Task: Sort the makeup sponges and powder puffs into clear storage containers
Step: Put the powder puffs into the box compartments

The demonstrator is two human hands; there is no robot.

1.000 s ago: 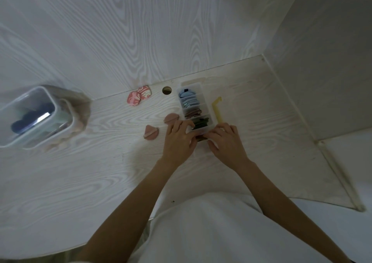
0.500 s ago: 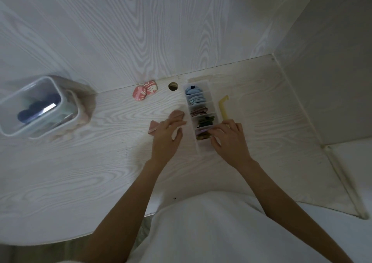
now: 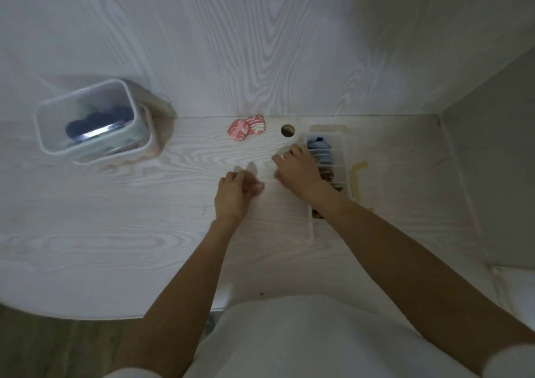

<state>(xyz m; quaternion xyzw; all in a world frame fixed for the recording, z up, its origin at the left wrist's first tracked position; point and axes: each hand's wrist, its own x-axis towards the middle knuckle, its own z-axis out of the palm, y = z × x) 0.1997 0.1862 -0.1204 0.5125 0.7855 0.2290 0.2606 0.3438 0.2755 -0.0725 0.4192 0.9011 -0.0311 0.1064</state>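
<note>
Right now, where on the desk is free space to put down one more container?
Bare wood lies between the clear tub and the left hand, and along the near edge. It is crowded around the divided organizer, the right hand and the pink puffs.

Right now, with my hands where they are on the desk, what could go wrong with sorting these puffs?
1. The right hand and forearm lie across the long clear divided organizer; lifting away carelessly might nudge it or disturb the light blue puffs standing inside.
2. The left hand seems to grip a pink puff, but blur hides how securely, so it could slip.
3. The two pink patterned puffs sit beside the round desk hole; a stray knock might send one in.
</note>
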